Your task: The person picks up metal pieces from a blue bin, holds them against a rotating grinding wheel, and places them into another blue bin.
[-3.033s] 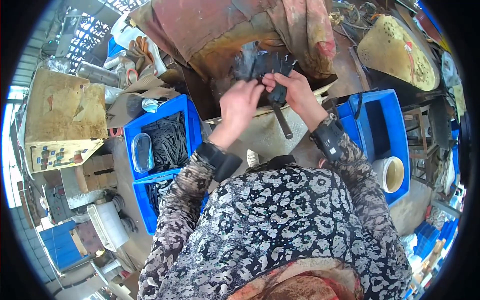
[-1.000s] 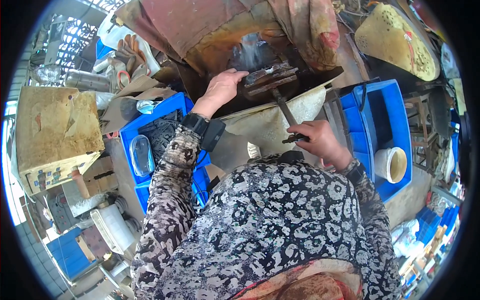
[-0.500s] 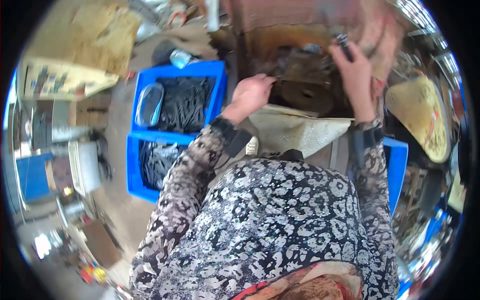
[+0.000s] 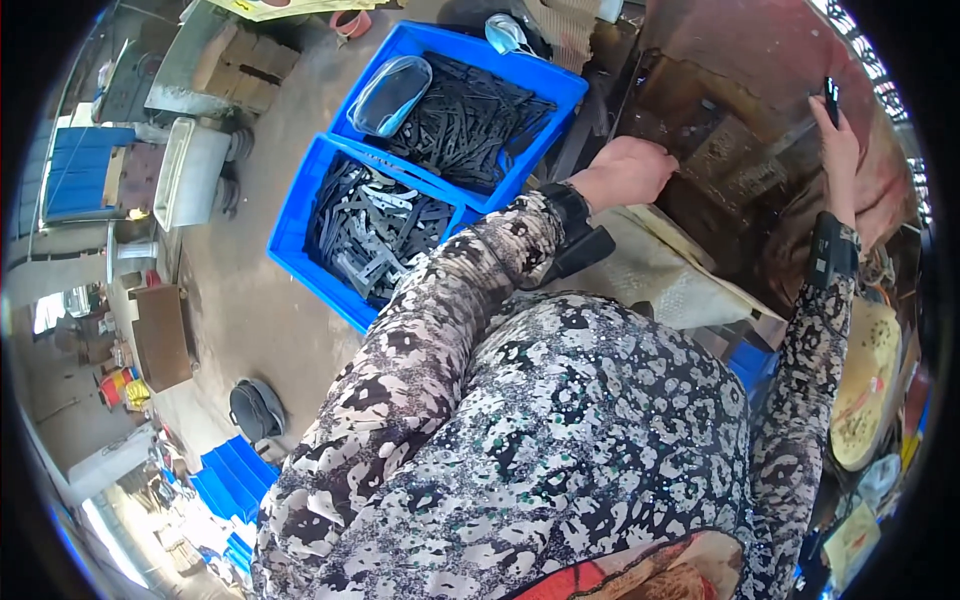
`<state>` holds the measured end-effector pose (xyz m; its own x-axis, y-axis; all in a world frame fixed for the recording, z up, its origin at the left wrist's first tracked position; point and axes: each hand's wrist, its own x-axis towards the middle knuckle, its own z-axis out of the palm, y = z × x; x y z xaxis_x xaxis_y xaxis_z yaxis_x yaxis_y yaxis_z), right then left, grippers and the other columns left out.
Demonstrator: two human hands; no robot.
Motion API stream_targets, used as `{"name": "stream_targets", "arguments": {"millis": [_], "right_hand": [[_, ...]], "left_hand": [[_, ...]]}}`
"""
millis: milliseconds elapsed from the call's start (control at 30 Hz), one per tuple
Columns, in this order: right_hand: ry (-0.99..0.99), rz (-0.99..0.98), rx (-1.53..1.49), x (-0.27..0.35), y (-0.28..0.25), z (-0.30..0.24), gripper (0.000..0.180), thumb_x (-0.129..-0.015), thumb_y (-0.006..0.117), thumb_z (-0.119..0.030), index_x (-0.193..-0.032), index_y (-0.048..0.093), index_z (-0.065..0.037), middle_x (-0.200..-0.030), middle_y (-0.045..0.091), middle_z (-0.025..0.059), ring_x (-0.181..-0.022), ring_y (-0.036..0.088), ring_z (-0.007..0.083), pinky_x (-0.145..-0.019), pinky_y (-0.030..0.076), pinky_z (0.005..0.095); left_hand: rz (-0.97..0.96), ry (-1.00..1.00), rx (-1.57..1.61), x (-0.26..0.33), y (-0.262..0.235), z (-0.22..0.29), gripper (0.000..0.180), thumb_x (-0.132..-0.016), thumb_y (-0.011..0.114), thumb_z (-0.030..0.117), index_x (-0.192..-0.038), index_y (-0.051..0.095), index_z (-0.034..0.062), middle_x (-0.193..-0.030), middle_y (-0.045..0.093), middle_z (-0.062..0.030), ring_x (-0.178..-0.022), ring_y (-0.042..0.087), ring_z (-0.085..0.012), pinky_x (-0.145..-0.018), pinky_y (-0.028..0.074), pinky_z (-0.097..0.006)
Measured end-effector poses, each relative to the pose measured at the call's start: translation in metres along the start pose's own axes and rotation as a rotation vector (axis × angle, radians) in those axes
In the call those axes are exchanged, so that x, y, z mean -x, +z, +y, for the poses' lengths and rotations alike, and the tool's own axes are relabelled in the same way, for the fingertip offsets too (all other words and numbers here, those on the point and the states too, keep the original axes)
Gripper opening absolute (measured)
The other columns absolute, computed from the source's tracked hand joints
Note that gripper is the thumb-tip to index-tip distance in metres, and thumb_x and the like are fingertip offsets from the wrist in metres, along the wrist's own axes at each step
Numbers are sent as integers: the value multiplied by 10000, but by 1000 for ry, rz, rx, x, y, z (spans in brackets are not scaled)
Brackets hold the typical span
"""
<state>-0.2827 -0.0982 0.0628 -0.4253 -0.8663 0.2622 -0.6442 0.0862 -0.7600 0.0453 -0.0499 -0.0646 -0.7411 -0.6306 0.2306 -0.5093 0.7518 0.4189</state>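
Note:
My left hand (image 4: 632, 170) is closed, its fingers curled at the left edge of a dark, oily machine bed (image 4: 715, 160). Whatever those fingers may hold is hidden. Farther right, my right hand (image 4: 842, 150) is raised beside a reddish-brown machine panel (image 4: 770, 50), with its fingers closed round a slim black handle-like piece (image 4: 831, 98). A squarish brown block (image 4: 735, 150) sits on the wet bed between my hands. A whitish sheet (image 4: 665, 265) hangs along the bed's near edge.
To my left stand two blue crates (image 4: 345, 112) of thin dark metal strips (image 4: 490, 120); shinier strips (image 4: 375, 225) lie in the nearer one. An oval clear case (image 4: 393, 97) rests in the farther crate. A yellowish board (image 4: 862, 385) is at the right.
The view has swung, so the crates appear farther right and up. My right hand has moved outward to the right, still gripping the black piece. My left hand stays closed by the bed's edge.

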Motion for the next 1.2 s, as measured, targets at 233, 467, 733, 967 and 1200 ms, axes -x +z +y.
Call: {"name": "stream_targets", "arguments": {"millis": [233,467,733,967,1200], "right_hand": [[86,13,-121,-15,3,10,234,-846,708,-289,-1023,705,-136,-594,369,-141,-477,283,-8,-443,163,209],[90,141,-213,44,-6,-17,191,-895,639,-248,-994,658,-86,-597,372,-62,-447,302,53,-427,221,213],[542,-95,-319,186,9,56,169,-920,597,-259,-1021,613,-124,-602,393,-84,-449,338,14,-395,246,184],[178,-193,225,225,21,81,261,-940,513,-197,-1091,585,3,-931,654,179,-885,633,314,-767,466,396],[53,-202,545,231,19,65,266,-943,493,-224,-1096,590,-29,-965,641,220,-926,607,396,-757,473,430]], "left_hand": [[-57,-3,23,-6,-1,3,184,-860,506,205,-902,653,103,-861,635,-103,-846,634,-305,-733,517,-413],[-98,-3,-36,-1,-19,16,186,-836,546,186,-971,657,124,-869,660,-74,-893,641,-256,-722,526,-389],[536,-78,329,64,-52,-35,204,-820,661,234,-714,610,68,-682,554,-128,-657,566,-352,-567,459,-424],[551,-779,151,181,-98,-156,184,-911,556,145,-818,618,0,-723,642,-93,-648,626,-168,-595,485,-300],[297,-696,-20,200,-69,-166,198,-811,553,47,-958,678,94,-925,668,-145,-873,644,-331,-748,516,-410]]}}
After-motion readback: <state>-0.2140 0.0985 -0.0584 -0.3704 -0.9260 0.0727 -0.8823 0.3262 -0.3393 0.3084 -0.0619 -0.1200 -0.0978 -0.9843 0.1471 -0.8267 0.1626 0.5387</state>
